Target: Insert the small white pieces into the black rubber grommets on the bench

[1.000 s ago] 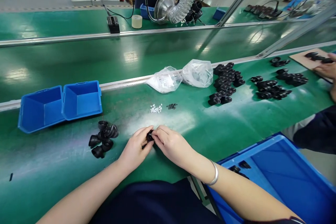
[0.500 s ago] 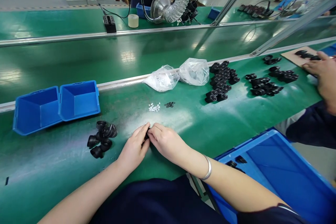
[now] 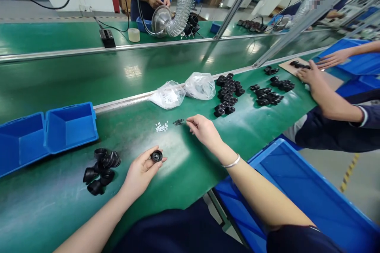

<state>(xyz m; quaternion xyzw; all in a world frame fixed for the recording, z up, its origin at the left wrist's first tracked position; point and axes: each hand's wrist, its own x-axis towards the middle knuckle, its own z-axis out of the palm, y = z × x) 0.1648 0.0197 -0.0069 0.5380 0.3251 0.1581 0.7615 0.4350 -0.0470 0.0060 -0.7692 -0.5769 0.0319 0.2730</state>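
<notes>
My left hand (image 3: 141, 170) holds a round black plastic part (image 3: 156, 156) by its sides, its hollow face turned up with a small light spot at its centre. Just right of a small pile of tiny black pieces (image 3: 178, 122) is my right hand (image 3: 203, 128), fingers curled and tips close together. Anything between those fingertips is too small to make out. A pile of tiny white pieces (image 3: 162, 127) lies left of the black ones. On the green table left of my left hand sits a cluster of black elbow-shaped parts (image 3: 102, 168).
Two blue bins (image 3: 71, 126) stand at the left. Behind the piles lie clear plastic bags (image 3: 200, 86). Rows of black parts (image 3: 228, 93) are at the right. A large blue crate (image 3: 297, 189) sits below the table edge. A co-worker's hands (image 3: 310, 74) work at the far right.
My right hand has left the black part and moved up and right to the tiny black pieces. My left hand keeps the part, now facing up. The view has turned right.
</notes>
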